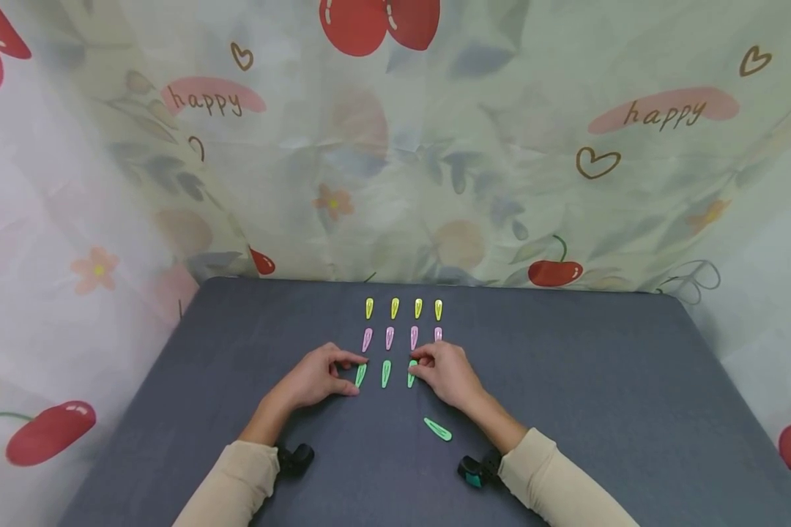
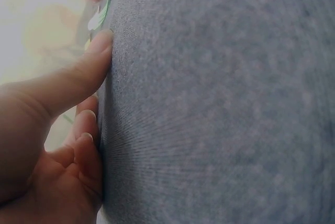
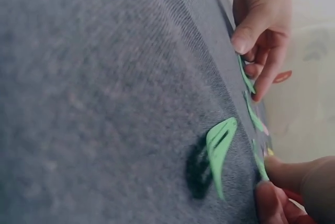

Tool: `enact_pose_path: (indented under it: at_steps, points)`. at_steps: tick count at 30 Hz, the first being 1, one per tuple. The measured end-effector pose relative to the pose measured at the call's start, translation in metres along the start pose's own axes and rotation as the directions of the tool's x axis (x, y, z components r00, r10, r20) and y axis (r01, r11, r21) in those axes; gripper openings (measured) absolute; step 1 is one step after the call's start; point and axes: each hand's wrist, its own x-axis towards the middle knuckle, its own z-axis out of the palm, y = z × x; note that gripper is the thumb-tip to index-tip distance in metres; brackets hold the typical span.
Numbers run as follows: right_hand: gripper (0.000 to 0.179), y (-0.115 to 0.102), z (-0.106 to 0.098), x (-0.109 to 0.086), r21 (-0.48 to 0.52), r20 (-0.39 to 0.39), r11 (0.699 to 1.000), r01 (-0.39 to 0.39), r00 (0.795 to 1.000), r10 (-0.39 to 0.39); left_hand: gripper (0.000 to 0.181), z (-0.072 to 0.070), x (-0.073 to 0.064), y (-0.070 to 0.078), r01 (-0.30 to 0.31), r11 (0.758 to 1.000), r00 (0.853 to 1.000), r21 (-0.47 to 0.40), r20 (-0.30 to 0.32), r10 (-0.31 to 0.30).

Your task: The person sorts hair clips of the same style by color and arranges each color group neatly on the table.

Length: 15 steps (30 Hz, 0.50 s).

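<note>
Green snap hair clips lie in a short row on the dark table. My left hand (image 1: 316, 377) is at the leftmost green hair clip (image 1: 361, 375), index finger at its far end and thumb at its near end. In the right wrist view that clip (image 3: 245, 75) shows between the two fingertips. The middle green clip (image 1: 386, 374) lies untouched. My right hand (image 1: 448, 373) pinches the third green clip (image 1: 411, 375), partly covering it. Nearer the front, a loose green clip (image 1: 438, 429) lies slanted; it appears large in the right wrist view.
Behind the green row run a row of pink clips (image 1: 390, 338) and a row of yellow clips (image 1: 395, 308). The right hand overlaps the rightmost pink clip (image 1: 438, 334). A printed curtain (image 1: 395, 219) hangs behind the dark table (image 1: 567, 366). Each wrist wears a black camera.
</note>
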Motion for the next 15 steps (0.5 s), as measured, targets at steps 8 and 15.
enact_pose_path:
  at_steps: [8, 15]
  points:
    - [0.036, -0.006, -0.008, -0.015, -0.089, 0.042, 0.988, 0.129, 0.991, -0.125, 0.046, 0.002, 0.001, -0.002, -0.002, 1.0, 1.0, 0.013, -0.004, 0.002]
    - [0.066, -0.015, -0.015, -0.033, -0.271, 0.121, 0.928, 0.257, 0.965, -0.232, 0.046, 0.001, 0.0, 0.0, 0.011, 1.0, 1.0, 0.027, -0.003, -0.011]
